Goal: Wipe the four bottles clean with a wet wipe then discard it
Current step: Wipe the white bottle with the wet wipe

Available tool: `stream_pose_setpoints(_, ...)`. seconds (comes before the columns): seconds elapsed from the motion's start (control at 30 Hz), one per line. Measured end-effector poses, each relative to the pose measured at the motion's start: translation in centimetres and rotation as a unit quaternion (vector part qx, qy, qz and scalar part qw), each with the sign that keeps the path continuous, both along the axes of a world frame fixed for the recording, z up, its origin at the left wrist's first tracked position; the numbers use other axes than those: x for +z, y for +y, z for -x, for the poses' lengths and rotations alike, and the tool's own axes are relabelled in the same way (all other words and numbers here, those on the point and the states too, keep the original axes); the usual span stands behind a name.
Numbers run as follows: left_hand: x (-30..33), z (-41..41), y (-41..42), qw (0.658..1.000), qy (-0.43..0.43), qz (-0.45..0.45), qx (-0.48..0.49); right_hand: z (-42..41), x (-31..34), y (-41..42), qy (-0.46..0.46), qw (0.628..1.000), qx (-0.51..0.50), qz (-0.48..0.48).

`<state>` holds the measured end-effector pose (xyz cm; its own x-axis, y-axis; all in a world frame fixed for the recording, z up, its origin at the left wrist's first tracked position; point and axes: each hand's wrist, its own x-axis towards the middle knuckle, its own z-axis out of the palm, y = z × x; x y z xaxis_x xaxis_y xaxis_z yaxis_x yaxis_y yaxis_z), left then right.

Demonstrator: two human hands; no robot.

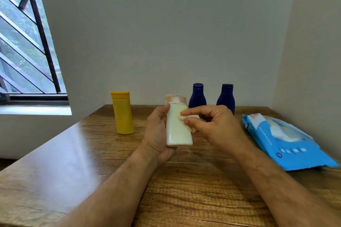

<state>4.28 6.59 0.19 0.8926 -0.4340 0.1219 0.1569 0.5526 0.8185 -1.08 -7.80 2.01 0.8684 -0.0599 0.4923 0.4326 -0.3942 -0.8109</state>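
My left hand [156, 134] grips a cream bottle [178, 130] with a pale peach cap, held upright above the table. My right hand [212, 125] pinches a folded white wet wipe [186, 117] against the bottle's right side. A yellow bottle [123, 112] stands on the table to the left. Two dark blue bottles [197, 96] [226, 97] stand at the back, near the wall, partly hidden by my right hand.
A blue pack of wet wipes [287, 145] lies open at the right, a wipe sticking out of its flap. The wooden table [92, 162] meets the wall at the back and right. A barred window is at the left.
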Motion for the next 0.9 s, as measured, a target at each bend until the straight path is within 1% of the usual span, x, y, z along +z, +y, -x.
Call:
stream_pose_setpoints(0.07,0.4,-0.2,0.2,0.999,0.011,0.032,0.009,0.0,0.0,0.0,0.025,0.998,0.029,0.051)
stream_pose_setpoints(0.13,0.4,-0.5,0.2,0.998,0.032,0.043,0.021,-0.1,-0.1,0.1,0.029,0.995,0.033,0.094)
stream_pose_setpoints(0.2,0.4,-0.5,0.0,0.997,0.063,0.040,0.032,-0.2,-0.2,0.1,0.026,0.993,0.032,0.110)
stream_pose_setpoints(0.3,0.0,-0.9,-0.5,0.993,0.096,0.037,0.061,-0.1,-0.2,0.3,0.049,0.988,0.044,0.141)
stream_pose_setpoints(0.4,0.0,-1.6,-0.3,0.982,0.096,0.083,0.142,-0.1,-0.4,0.5,0.070,0.989,0.033,0.128)
stream_pose_setpoints(0.47,0.3,-1.5,0.1,0.978,0.100,0.088,0.160,-0.3,-0.5,0.4,0.052,0.993,0.003,0.108)
stream_pose_setpoints(0.53,0.4,-1.2,0.3,0.980,0.107,0.057,0.160,-0.5,-0.5,0.2,0.026,0.995,-0.031,0.096)
stream_pose_setpoints(0.63,0.4,-1.0,0.4,0.984,0.116,0.028,0.129,-0.6,-0.6,0.2,-0.001,0.994,-0.046,0.094)
stream_pose_setpoints(0.8,0.4,-0.2,0.2,0.993,0.111,0.029,0.028,-0.6,-0.8,0.0,-0.058,0.994,-0.069,0.063)
stream_pose_setpoints(0.9,0.3,-0.3,-0.1,0.993,0.106,0.008,0.059,-0.3,-0.5,0.0,-0.079,0.994,-0.045,0.065)
